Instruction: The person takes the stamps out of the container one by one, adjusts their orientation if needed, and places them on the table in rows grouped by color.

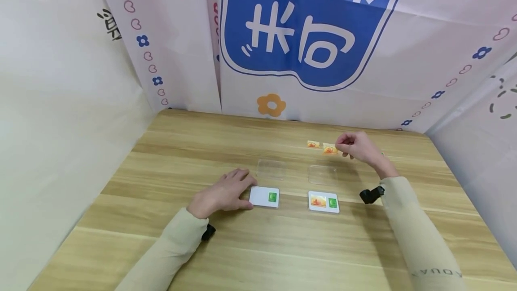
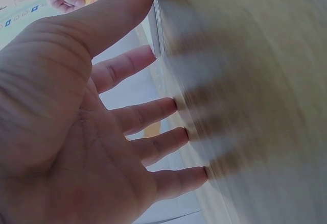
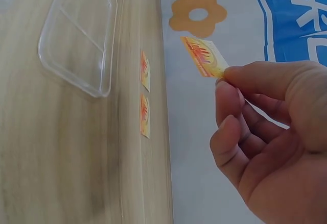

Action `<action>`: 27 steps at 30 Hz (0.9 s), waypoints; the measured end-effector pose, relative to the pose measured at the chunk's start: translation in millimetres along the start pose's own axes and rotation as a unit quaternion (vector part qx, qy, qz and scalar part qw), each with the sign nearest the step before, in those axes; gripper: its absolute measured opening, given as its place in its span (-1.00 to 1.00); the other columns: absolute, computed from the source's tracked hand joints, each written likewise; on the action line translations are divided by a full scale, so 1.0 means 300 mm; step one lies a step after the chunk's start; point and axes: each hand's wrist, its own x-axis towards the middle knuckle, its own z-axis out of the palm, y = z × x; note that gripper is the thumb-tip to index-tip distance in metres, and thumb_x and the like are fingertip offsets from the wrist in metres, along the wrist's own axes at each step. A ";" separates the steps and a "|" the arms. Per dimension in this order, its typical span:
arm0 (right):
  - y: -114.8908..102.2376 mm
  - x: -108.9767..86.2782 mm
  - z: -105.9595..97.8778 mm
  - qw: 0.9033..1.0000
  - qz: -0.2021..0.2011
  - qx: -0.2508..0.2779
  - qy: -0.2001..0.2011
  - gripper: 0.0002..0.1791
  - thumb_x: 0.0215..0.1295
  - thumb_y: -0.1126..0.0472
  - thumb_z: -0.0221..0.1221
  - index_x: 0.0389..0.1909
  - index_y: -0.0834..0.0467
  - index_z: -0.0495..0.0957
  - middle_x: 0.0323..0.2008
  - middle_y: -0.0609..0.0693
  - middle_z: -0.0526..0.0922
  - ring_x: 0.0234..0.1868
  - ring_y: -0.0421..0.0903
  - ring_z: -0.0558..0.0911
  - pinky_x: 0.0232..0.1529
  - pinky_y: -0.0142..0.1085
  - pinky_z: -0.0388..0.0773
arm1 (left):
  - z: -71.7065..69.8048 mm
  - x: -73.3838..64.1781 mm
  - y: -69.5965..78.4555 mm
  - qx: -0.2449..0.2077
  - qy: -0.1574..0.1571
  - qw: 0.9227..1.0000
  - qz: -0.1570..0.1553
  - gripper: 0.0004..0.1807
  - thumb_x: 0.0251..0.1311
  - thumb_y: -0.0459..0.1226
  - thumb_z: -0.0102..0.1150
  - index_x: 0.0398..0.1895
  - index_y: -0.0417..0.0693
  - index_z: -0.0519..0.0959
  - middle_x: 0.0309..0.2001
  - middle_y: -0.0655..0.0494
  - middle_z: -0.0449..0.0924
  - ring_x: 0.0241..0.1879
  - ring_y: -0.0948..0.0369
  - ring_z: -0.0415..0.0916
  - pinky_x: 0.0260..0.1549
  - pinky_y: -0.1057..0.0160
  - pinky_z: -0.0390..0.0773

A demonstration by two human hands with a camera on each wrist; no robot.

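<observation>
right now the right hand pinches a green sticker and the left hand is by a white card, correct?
Not quite: the right hand pinches a yellow-orange sticker, not green, as the right wrist view shows. The left hand is by a white card.

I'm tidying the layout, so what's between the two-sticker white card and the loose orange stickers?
A shallow clear plastic tray lies between them in the head view.

head cam: up high, looking forward/down at the counter [image 1: 282,246]
left wrist: sideways, super close to left grip [image 2: 87,122]
right wrist: sideways too, close to right grip [image 3: 278,122]
shared, head/right: orange flower [image 1: 264,105]
</observation>
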 end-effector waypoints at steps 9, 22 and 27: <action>0.011 0.011 -0.037 1.000 0.015 0.000 0.001 -0.78 0.40 0.21 0.14 -0.10 0.29 0.55 -0.23 0.26 0.64 -0.36 0.00 0.64 -0.43 -0.26 0.60 | -0.002 0.001 -0.002 -0.002 -0.003 1.000 -0.007 -0.38 0.19 0.04 0.31 0.28 0.16 0.38 0.52 -0.13 0.05 0.52 -0.17 -0.08 0.38 -0.35 0.04; 0.075 0.037 -0.044 0.999 0.036 0.024 -0.013 -0.78 0.41 0.21 0.13 -0.07 0.28 0.54 -0.17 0.31 0.61 -0.27 0.14 0.63 -0.36 -0.16 0.62 | -0.008 -0.004 0.008 -0.007 -0.004 1.000 -0.006 -0.40 0.20 0.02 0.30 0.29 0.14 0.39 0.51 -0.12 0.09 0.52 -0.16 -0.06 0.38 -0.33 0.05; 0.086 0.043 -0.045 0.998 0.046 0.032 -0.022 -0.74 0.42 0.19 0.14 -0.05 0.31 0.54 -0.22 0.24 0.63 -0.32 0.03 0.63 -0.37 -0.22 0.61 | -0.005 -0.009 0.006 -0.007 0.000 1.000 0.000 -0.41 0.21 0.01 0.30 0.28 0.14 0.39 0.50 -0.11 0.12 0.52 -0.14 -0.04 0.37 -0.33 0.06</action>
